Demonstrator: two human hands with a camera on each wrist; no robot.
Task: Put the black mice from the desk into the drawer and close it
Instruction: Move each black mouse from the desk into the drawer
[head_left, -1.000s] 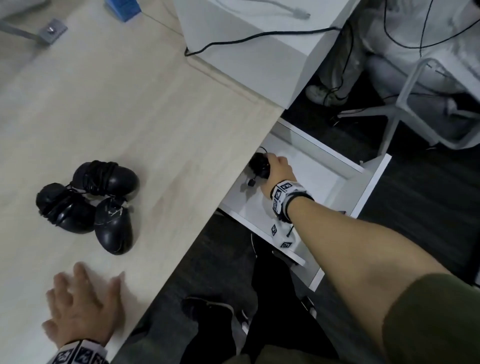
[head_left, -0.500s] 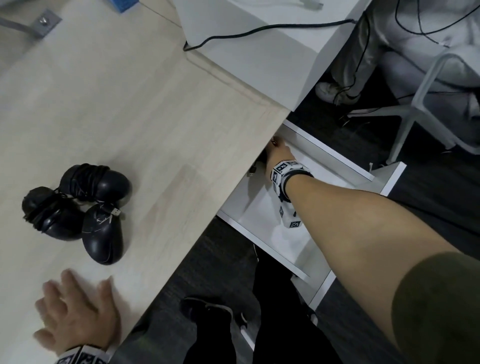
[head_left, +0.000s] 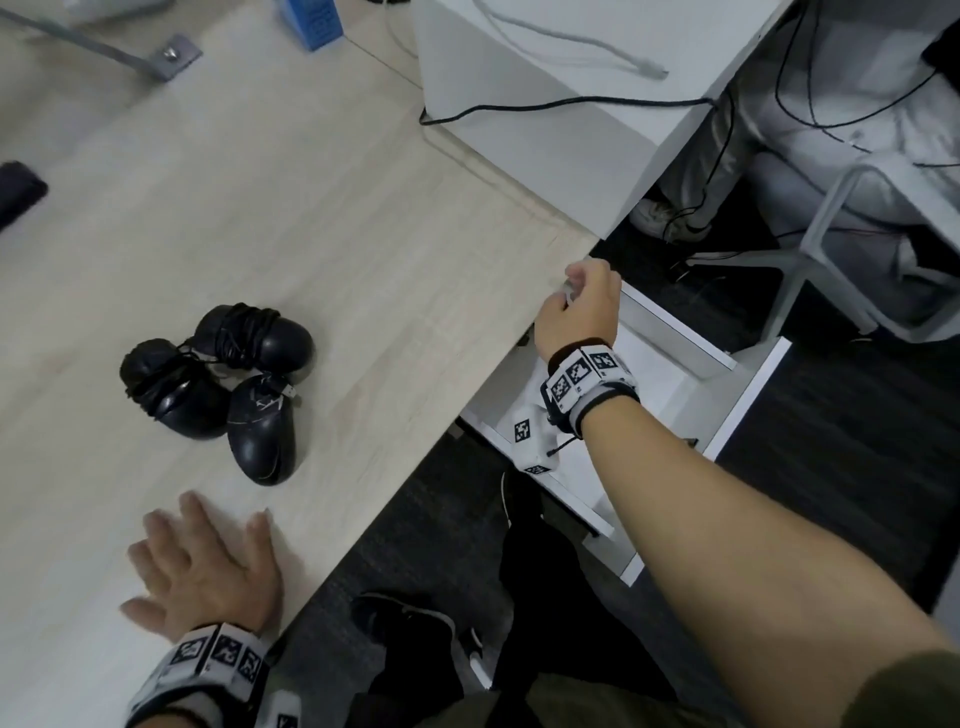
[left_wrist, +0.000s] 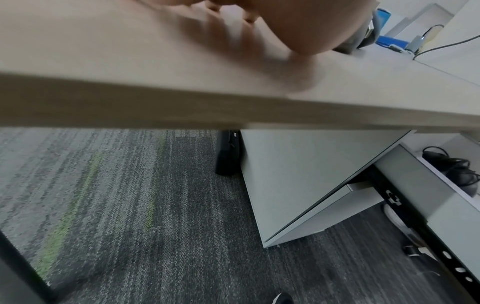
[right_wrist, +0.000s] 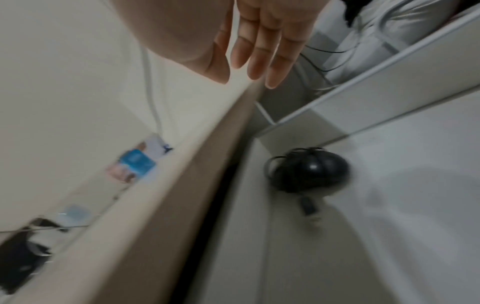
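Three black mice with their cords wound round them lie together on the wooden desk (head_left: 363, 218): one at the back (head_left: 254, 336), one on the left (head_left: 166, 387), one in front (head_left: 262, 428). A fourth black mouse (right_wrist: 310, 169) lies inside the open white drawer (head_left: 675, 332), also seen from the left wrist as a black mouse (left_wrist: 457, 170). My right hand (head_left: 579, 306) hangs empty above the drawer at the desk's edge, its fingers (right_wrist: 257, 51) straight and relaxed. My left hand (head_left: 202, 566) rests flat on the desk, fingers spread, just in front of the mice.
A white cabinet (head_left: 545, 104) with a black cable and a grey cable stands at the back of the desk. A blue box (head_left: 311, 21) sits behind it to the left. A seated person's legs and a white chair frame (head_left: 831, 234) are beyond the drawer. Dark carpet lies below.
My right hand has let go of the mouse in the drawer and risen out to the desk's edge, empty. The left hand stays flat on the desk.
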